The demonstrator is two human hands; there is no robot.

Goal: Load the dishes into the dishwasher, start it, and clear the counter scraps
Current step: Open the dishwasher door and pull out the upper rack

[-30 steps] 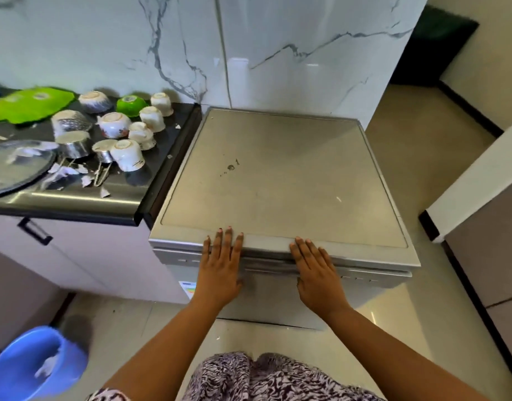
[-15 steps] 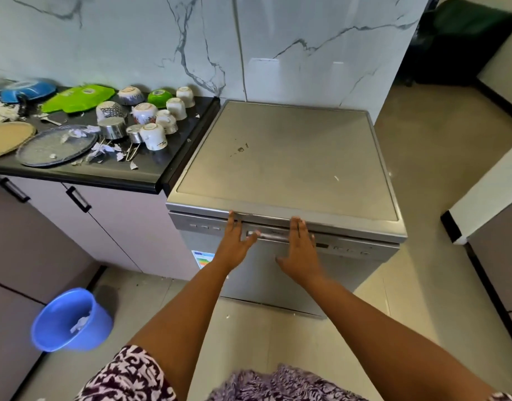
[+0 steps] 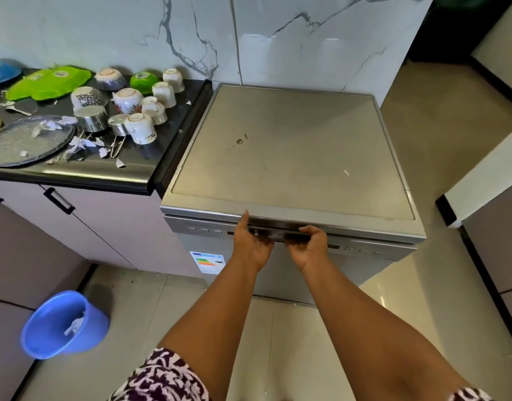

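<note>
A silver dishwasher point(image 3: 292, 146) stands right of the black counter point(image 3: 133, 172), its door closed. My left hand point(image 3: 250, 244) and my right hand point(image 3: 308, 246) are side by side at the recessed door handle point(image 3: 277, 231), fingers curled up into it. On the counter sit several upturned cups and bowls point(image 3: 139, 127), a small steel pot point(image 3: 91, 118), a green bowl point(image 3: 144, 81), a green lid point(image 3: 48, 82) and a large round tray point(image 3: 23, 141). Torn paper scraps point(image 3: 84, 143) lie around the tray and pot.
A blue bucket point(image 3: 62, 324) with a paper scrap inside stands on the tiled floor at the lower left. Cabinet doors with black handles point(image 3: 59, 201) run under the counter. A white and grey cabinet point(image 3: 480, 180) juts in at the right.
Both hands slid off the dishwasher's top edge down to the front and curled into the door handle. The view pulled back, showing more of the counter and floor.
</note>
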